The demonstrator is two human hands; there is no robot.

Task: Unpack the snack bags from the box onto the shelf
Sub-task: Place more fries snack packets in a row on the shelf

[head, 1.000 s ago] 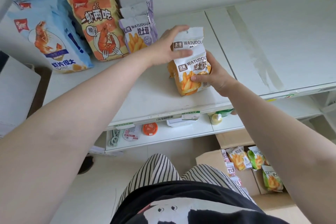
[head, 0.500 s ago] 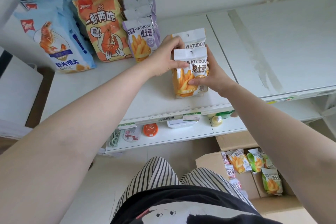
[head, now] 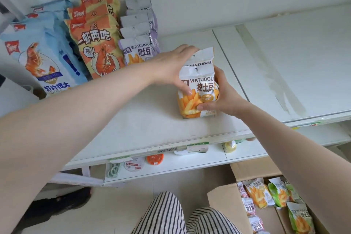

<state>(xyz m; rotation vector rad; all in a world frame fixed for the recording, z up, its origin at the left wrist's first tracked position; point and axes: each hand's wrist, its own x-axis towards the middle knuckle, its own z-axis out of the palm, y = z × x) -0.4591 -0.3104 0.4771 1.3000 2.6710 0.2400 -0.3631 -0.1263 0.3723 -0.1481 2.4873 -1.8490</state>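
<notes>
Both hands grip 2 orange snack bags (head: 197, 89) upright on the shelf (head: 144, 119): left hand (head: 174, 66) at 9 o'clock, right hand (head: 222, 97) at 3 o'clock.

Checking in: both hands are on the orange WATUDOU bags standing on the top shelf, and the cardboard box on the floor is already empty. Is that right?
Not quite. The head view shows the cardboard box still holding several snack bags, so it is not empty. The rest stands: the left hand and right hand both hold the orange WATUDOU bags standing on the top shelf.
</notes>
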